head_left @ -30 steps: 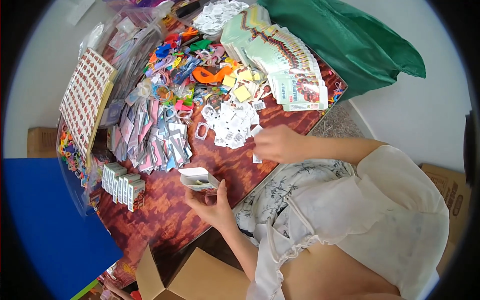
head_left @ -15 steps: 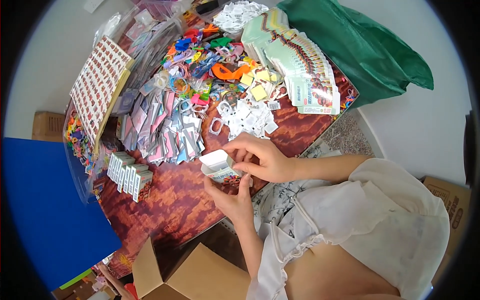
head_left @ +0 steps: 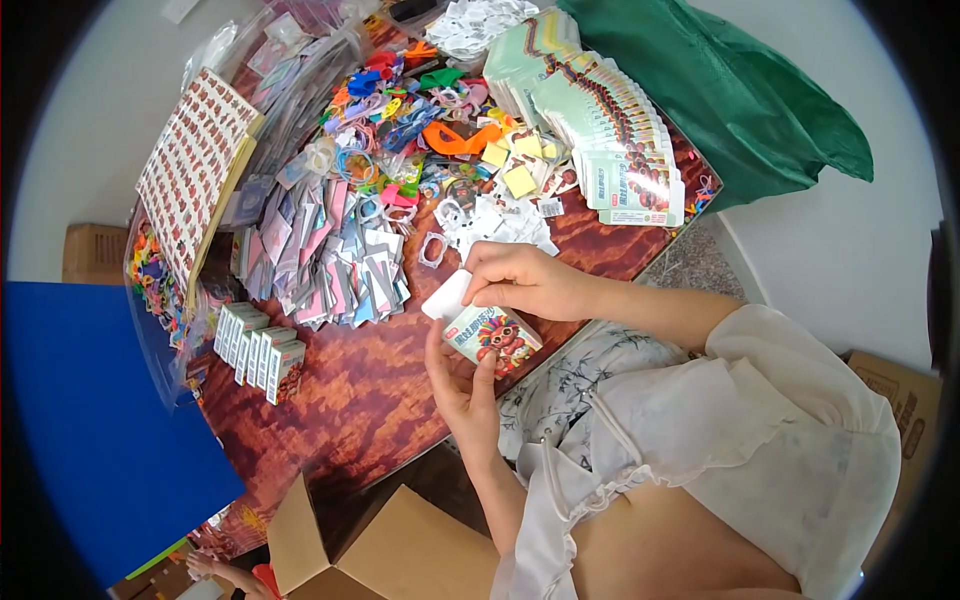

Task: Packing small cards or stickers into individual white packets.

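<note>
A small printed box [head_left: 496,338] is held up over the near right edge of the table [head_left: 340,410], its picture face upward. Its white flap [head_left: 446,296] sticks out toward the far left; the box's axis runs from there to the near right, though the face looks almost square, so which side is longer cannot be told. The left hand [head_left: 465,395] grips it, thumb on the face, probably to steady it while leaving the flap end reachable. The right hand [head_left: 522,280] is narrow, fingertips at the flap's edge; whether they pinch it cannot be told. Just beyond lie white packets [head_left: 505,228]; leftward, a heap of cards [head_left: 330,262] and similar boxes [head_left: 258,350] standing in rows, perhaps for tidiness. Far right, flat cartons [head_left: 600,120] overlap in a fan, seemingly for easy picking.
</note>
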Demonstrator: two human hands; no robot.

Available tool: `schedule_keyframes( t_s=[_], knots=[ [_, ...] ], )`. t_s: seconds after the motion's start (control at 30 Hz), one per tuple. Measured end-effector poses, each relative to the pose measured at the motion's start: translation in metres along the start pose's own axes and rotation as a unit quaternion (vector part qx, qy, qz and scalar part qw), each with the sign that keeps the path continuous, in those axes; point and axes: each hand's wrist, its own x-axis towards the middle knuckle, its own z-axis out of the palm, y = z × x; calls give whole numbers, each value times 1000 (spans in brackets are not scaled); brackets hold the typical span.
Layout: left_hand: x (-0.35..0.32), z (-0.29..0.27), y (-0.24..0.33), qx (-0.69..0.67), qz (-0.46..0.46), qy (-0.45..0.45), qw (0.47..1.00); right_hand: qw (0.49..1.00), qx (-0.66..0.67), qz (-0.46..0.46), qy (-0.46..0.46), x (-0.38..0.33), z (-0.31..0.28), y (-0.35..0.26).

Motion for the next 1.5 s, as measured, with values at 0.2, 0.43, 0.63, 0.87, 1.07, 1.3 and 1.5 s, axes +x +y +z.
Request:
schedule_keyframes(
  t_s=[0.2, 0.43, 0.63, 0.87, 1.07, 1.3, 1.5],
  knots=[
    [2, -5, -6, 10, 13, 0, 1000, 985, 122, 112, 41, -3, 4, -16],
    [1, -8, -5, 134, 9, 10, 991, 998, 62, 1, -24, -11, 1, 9],
    [2, -6, 10, 150, -20, -2, 988, 983, 103, 153, 0, -5, 4, 0],
    [-4, -14, 10, 167, -39, -21, 985, 984, -76, 109, -122, 8, -10, -6],
    [-1, -19, 12, 200, 7, -10, 980, 987, -125, -76, -70, -10, 0, -5],
    [7, -19, 30, 283, 66, -47, 956, 984, -161, -75, -23, -13, 12, -8],
    [20, -81, 47, 292, 72, 211, 930, 989, -99, 87, 61, -20, 4, -5]
  ],
)
